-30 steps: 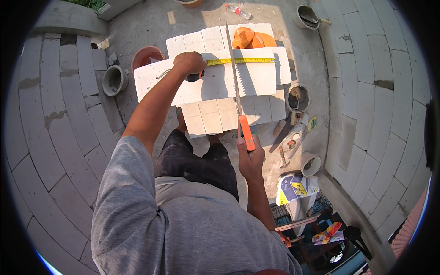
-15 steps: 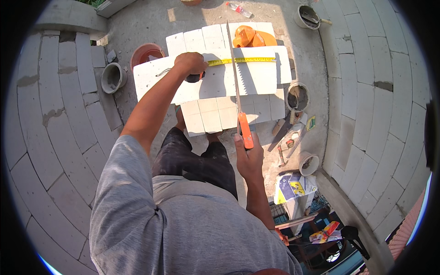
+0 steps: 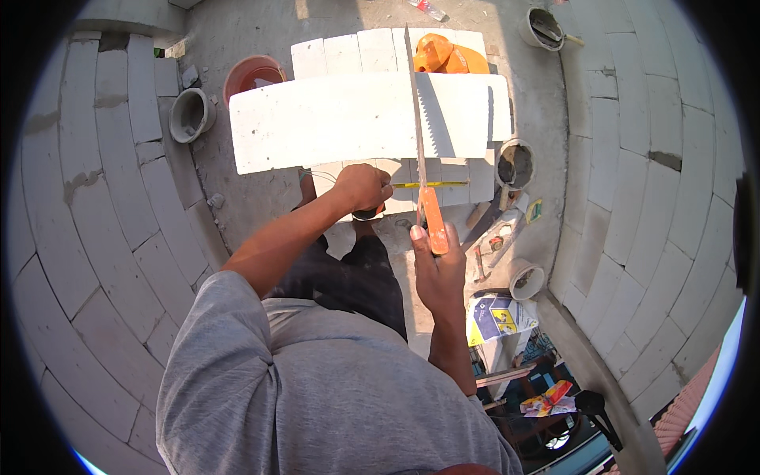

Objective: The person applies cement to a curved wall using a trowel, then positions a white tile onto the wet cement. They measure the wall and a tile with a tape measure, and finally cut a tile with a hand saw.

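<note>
My left hand (image 3: 364, 188) is closed around a tape measure (image 3: 369, 214), dark with some orange, in front of a long white block (image 3: 324, 119). From it a yellow tape blade (image 3: 451, 184) reaches out to the right, passing by the saw. My right hand (image 3: 440, 273) grips the orange handle of a hand saw (image 3: 433, 222). The saw's long toothed blade points away from me over the right part of the block and throws a jagged shadow on it. Whether the blade touches the block, I cannot tell.
More white blocks (image 3: 340, 57) lie under the long one, with an orange cap-like thing (image 3: 451, 55) behind. Buckets (image 3: 516, 165) and a reddish basin (image 3: 252, 77) stand around. Tools, including a hammer (image 3: 480, 263), lie at right near a printed sack (image 3: 499, 318). Block walls (image 3: 633, 182) rise on both sides.
My left hand has drawn the tape measure off the top of the long block toward me, its blade now shorter. The saw stays in my right hand, shifted slightly.
</note>
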The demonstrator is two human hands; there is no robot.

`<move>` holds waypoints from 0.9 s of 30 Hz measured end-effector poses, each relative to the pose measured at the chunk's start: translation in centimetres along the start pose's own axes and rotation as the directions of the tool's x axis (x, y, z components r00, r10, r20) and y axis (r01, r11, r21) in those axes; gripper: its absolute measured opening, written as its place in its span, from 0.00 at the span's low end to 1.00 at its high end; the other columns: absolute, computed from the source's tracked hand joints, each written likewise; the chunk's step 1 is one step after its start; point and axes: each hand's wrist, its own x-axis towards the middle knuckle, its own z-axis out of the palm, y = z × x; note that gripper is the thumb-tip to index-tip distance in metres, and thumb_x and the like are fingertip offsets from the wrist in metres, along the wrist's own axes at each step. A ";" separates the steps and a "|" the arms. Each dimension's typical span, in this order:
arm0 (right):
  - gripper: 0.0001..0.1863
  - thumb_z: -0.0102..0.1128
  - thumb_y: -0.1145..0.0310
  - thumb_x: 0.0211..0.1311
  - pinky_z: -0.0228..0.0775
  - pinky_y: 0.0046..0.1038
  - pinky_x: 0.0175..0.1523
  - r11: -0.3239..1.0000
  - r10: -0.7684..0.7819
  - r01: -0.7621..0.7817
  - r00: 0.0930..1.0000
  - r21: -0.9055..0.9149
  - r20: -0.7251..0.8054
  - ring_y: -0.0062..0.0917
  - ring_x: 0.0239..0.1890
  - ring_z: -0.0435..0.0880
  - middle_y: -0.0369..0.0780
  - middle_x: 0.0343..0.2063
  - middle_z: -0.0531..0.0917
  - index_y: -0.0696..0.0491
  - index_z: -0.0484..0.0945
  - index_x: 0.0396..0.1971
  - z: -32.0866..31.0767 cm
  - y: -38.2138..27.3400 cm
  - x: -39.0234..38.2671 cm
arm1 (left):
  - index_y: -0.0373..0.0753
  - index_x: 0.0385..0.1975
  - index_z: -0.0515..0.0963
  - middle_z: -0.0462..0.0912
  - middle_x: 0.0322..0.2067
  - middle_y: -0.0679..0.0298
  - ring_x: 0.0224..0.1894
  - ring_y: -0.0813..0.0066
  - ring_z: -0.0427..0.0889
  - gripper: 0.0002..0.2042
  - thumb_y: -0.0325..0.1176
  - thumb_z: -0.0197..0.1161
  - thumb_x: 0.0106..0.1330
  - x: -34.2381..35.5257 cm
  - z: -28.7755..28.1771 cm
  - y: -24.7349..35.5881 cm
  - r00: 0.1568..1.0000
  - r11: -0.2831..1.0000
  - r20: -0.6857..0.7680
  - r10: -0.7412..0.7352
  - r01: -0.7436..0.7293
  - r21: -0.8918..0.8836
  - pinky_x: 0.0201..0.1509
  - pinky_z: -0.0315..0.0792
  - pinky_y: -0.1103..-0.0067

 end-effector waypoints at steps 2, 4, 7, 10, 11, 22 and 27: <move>0.18 0.65 0.58 0.75 0.70 0.34 0.35 1.000 0.026 -0.026 1.000 0.007 0.006 0.26 0.25 0.78 0.42 0.20 0.78 0.57 0.72 0.34 0.1 0.2 0.1 | 0.46 0.45 0.87 0.90 0.39 0.51 0.44 0.51 0.89 0.19 0.53 0.58 0.71 -1.1 2.4 -0.4 0.993 0.998 0.098 0.059 -0.058 -0.008 0.49 0.81 0.59; 0.17 0.64 0.59 0.77 0.66 0.28 0.31 1.000 0.012 -0.013 1.000 0.011 0.011 0.19 0.24 0.74 0.36 0.20 0.75 0.56 0.71 0.35 0.3 1.0 0.0 | 0.46 0.44 0.87 0.88 0.41 0.50 0.47 0.51 0.89 0.20 0.54 0.58 0.71 -1.8 5.5 -1.8 0.991 0.998 0.120 0.053 -0.055 0.011 0.51 0.80 0.59; 0.17 0.63 0.58 0.78 0.62 0.23 0.28 1.000 -0.010 0.010 1.000 0.019 0.015 0.13 0.22 0.70 0.31 0.20 0.72 0.55 0.71 0.36 0.6 2.9 0.0 | 0.45 0.48 0.86 0.86 0.44 0.49 0.51 0.50 0.87 0.22 0.56 0.56 0.74 -1.4 10.4 -5.3 0.994 1.000 0.110 -0.027 0.028 -0.011 0.55 0.80 0.60; 0.20 0.64 0.56 0.77 0.69 0.30 0.33 1.000 0.025 -0.025 1.000 0.014 0.001 0.21 0.25 0.75 0.38 0.21 0.77 0.57 0.71 0.35 0.7 3.8 0.0 | 0.43 0.52 0.84 0.84 0.46 0.48 0.52 0.49 0.86 0.25 0.59 0.54 0.77 0.5 12.1 -8.3 0.981 0.978 0.103 -0.163 0.174 -0.111 0.58 0.80 0.60; 0.19 0.64 0.56 0.77 0.69 0.30 0.33 1.000 0.028 -0.028 1.000 0.013 -0.002 0.20 0.25 0.75 0.38 0.21 0.76 0.57 0.70 0.35 0.8 4.1 -0.1 | 0.42 0.53 0.83 0.83 0.50 0.48 0.53 0.49 0.86 0.25 0.58 0.56 0.76 1.2 13.1 -9.3 0.989 0.988 0.032 -0.146 0.147 -0.039 0.58 0.80 0.61; 0.18 0.65 0.60 0.76 0.68 0.28 0.32 0.996 -0.033 0.033 0.999 0.077 -0.003 0.19 0.24 0.74 0.37 0.20 0.76 0.56 0.70 0.34 2.1 7.6 0.0 | 0.46 0.56 0.82 0.80 0.55 0.56 0.57 0.58 0.82 0.18 0.46 0.66 0.72 1.5 14.9 -10.4 0.883 0.982 -0.464 -0.070 0.142 0.123 0.63 0.77 0.67; 0.17 0.65 0.62 0.75 0.67 0.30 0.32 0.987 -0.113 0.118 0.992 0.112 -0.049 0.20 0.24 0.72 0.38 0.19 0.75 0.56 0.70 0.32 2.0 10.2 0.9 | 0.46 0.42 0.84 0.80 0.45 0.64 0.49 0.61 0.81 0.11 0.34 0.75 0.60 -4.7 3.1 -6.6 0.655 0.980 -0.729 0.199 -0.147 0.134 0.51 0.77 0.67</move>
